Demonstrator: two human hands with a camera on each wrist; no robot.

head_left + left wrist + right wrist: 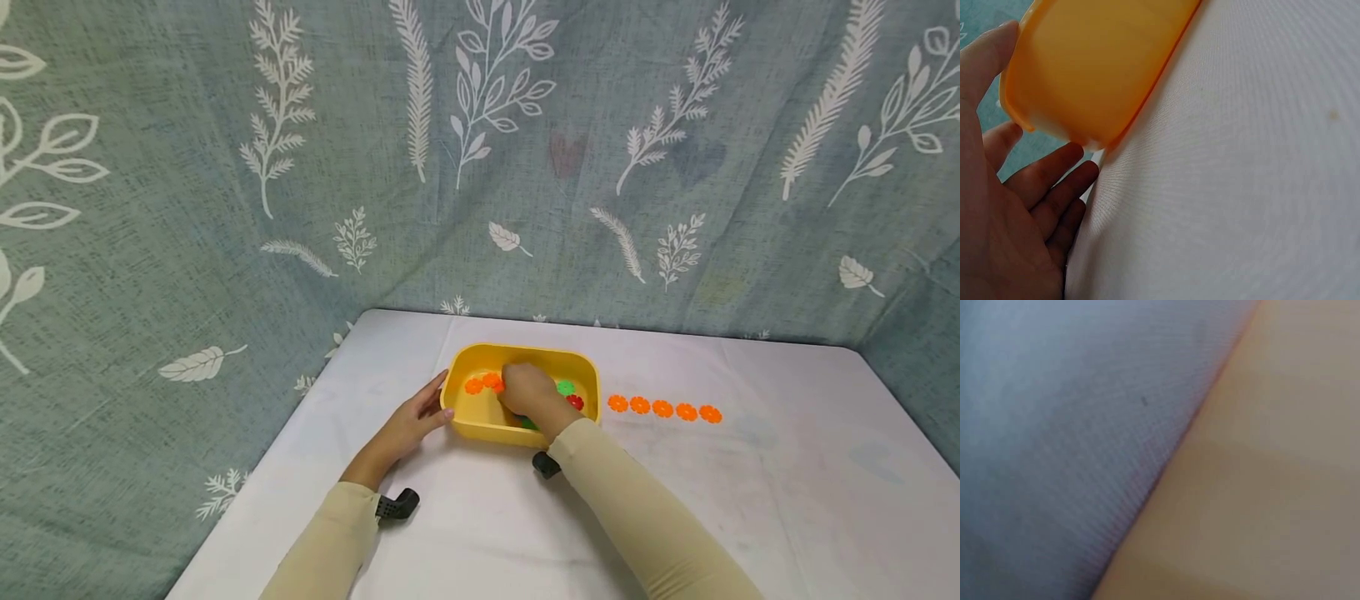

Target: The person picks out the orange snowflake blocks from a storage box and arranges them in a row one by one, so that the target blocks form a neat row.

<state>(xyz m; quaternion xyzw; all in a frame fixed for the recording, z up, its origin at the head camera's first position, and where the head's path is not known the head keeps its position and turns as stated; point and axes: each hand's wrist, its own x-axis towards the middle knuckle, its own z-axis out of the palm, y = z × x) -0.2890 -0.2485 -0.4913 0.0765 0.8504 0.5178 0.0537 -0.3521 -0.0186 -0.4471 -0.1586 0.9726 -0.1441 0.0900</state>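
Note:
A yellow tray [491, 433] with raised walls stands on the white-covered table. My left hand [405, 429] rests against its left end, fingers spread; in the left wrist view the thumb touches the tray's rim [1007, 106] and the other fingers lie loosely at the outer wall. Inside the tray, my right hand [528, 390] reaches down with bent fingers, its fingertips hidden. Orange flower-shaped pieces [474, 386] lie just left of it, one right at the fingers. To its right are a green piece [566, 387] and a red piece [574, 402]. More green shows beneath the wrist.
Several orange flower-shaped pieces [662, 408] form a row on the table, right of the tray. A grey-green curtain with white leaf prints hangs behind the table [810, 483]. The right wrist view holds only blurred tray wall [1260, 487] and white cloth.

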